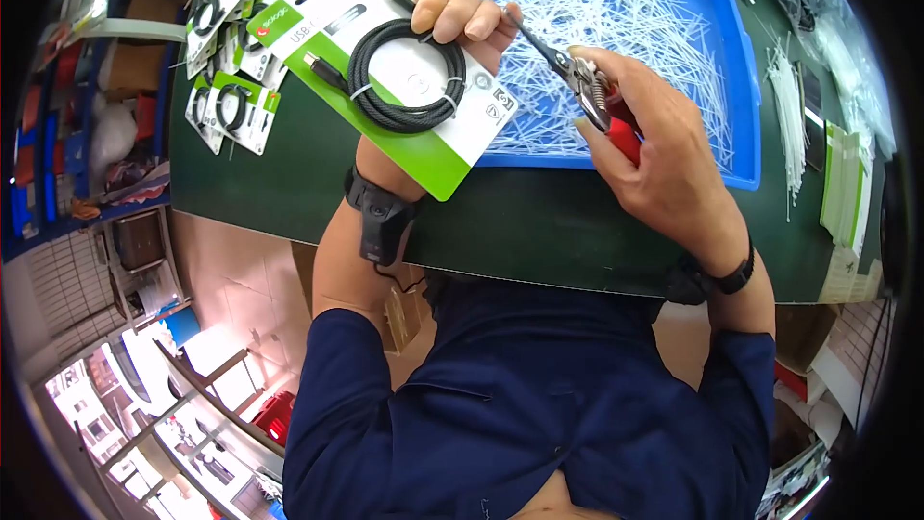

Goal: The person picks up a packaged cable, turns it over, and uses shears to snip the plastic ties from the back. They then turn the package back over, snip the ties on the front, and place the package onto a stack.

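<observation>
My left hand (467,21) grips a white and green backing card (448,169) by its upper edge, tilted over the front of the table. On the card sits a coiled black braided USB cable (358,82), bound by small ties. In my right hand (669,144) are spring-loaded pliers (583,87) with red handles, the fingers wrapped round them. Their narrow jaws point up and left, with the tip right at the left fingertips. Whether the jaws pinch anything there, I cannot tell.
Behind both hands, a blue tray (749,101) holds many loose white plastic strips (616,24). Carded cables (245,116) are piled on the green table (289,173) at the left. A bundle of white cable ties (787,125), green-white cards (841,193) and clear plastic bags (818,10) lie right.
</observation>
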`<act>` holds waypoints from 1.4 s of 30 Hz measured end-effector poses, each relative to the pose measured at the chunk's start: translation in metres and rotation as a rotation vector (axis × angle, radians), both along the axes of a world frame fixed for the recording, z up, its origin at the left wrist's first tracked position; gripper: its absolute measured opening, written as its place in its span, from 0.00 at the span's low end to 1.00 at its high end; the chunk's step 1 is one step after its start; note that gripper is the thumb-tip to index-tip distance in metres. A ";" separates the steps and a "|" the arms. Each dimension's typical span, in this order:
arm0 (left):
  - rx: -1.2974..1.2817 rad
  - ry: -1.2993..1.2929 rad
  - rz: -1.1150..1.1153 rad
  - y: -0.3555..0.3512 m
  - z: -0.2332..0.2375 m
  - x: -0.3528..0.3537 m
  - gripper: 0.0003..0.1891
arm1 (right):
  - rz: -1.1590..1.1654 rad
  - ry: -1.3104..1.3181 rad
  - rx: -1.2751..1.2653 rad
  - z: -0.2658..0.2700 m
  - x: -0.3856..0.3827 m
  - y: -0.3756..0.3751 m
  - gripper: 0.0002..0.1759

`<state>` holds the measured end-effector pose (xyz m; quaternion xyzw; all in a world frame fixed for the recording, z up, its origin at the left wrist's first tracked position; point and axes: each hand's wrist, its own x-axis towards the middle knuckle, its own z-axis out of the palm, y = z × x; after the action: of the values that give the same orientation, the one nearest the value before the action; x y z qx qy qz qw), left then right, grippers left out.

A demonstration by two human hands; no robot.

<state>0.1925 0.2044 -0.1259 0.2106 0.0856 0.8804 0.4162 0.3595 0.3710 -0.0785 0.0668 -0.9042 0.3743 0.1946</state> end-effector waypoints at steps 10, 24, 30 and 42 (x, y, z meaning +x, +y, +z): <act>0.205 -0.149 -0.148 0.031 -0.054 0.041 0.07 | 0.048 0.158 -0.196 -0.026 -0.012 -0.011 0.22; 0.179 0.002 -0.053 0.012 -0.012 0.022 0.16 | 0.126 -0.018 -0.231 -0.009 -0.004 -0.012 0.17; 0.064 0.226 0.424 -0.103 0.027 -0.016 0.24 | -0.117 -0.180 -0.074 -0.014 -0.001 0.008 0.16; -1.087 0.023 1.772 -0.426 -0.023 0.088 0.23 | -0.094 -0.281 -0.214 -0.013 -0.005 0.022 0.23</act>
<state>0.2802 -0.2218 -0.1494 -0.1355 0.5990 0.7112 -0.3421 0.3543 0.3930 -0.0915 -0.0497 -0.8796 0.4645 0.0897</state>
